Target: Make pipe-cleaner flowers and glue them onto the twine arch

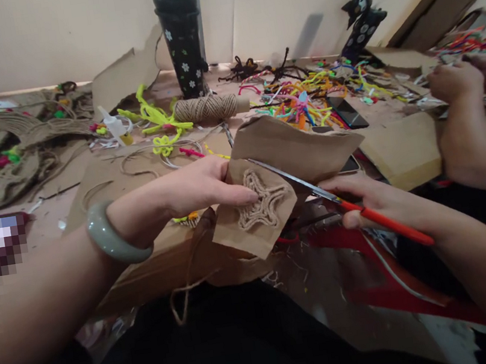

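Note:
My left hand (pixel 202 185), with a pale green bangle (pixel 117 237) on its wrist, grips a piece of brown cardboard (pixel 264 243). Its thumb presses on a star shape of coiled twine (pixel 263 212) fixed to the card; the other fingers are hidden behind. In my right hand (pixel 376 198) are scissors (pixel 386 226) with orange-red handles. Their blades point up and left across the card, just above the star. Beyond the blades a larger flap of the cardboard (pixel 296 143) stands up, bent away from the star part.
Behind the card lie a twine spool (pixel 207 109), a glue bottle (pixel 115 128) and yellow pipe cleaners (pixel 165 123). A black decorated vase (pixel 182 45) stands at the wall. Colourful pipe cleaners (pixel 305 106) and a phone (pixel 348 112) lie further right. Another person's hand (pixel 456 80) works at right.

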The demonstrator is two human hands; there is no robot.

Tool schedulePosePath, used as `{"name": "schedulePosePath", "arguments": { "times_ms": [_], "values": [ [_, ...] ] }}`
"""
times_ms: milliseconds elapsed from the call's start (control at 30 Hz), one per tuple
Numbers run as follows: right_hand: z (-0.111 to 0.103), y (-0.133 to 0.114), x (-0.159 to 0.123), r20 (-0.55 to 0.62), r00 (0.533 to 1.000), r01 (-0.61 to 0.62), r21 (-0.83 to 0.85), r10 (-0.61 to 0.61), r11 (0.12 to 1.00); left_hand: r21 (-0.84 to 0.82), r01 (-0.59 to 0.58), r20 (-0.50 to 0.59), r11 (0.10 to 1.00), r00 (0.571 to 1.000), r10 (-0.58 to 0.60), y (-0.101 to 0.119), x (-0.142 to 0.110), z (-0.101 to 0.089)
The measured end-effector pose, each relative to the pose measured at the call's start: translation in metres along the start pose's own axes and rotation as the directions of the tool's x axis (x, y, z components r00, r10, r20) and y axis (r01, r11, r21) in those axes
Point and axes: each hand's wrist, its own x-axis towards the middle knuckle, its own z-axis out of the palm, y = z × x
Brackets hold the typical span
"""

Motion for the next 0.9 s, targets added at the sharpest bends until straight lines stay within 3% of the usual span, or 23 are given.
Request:
{"name": "schedulePosePath", "arguments": {
  "times_ms": [133,400,733,900],
  "values": [
    [-0.005,-0.003,0.007,0.044,0.998,-0.048,-0.045,0.050,0.998,0.016,-0.009,0.051,1.000,0.999,0.008,0.003,0.002,0.000],
    [-0.011,-0.004,0.016,0.038,0.993,-0.111,-0.061,0.113,0.992,-0.016,-0.031,0.041,0.999,0.999,0.032,0.006,0.002,-0.001],
    [-0.013,-0.009,0.017,0.032,0.998,-0.059,-0.078,0.062,0.995,-0.022,-0.034,0.076,0.999,0.996,0.036,0.005,0.011,0.006],
    [-0.013,-0.016,0.028,-0.028,0.998,-0.059,-0.066,0.058,0.996,0.005,-0.034,0.019,0.999,0.999,0.034,0.004,0.015,0.000]
  ]
}}
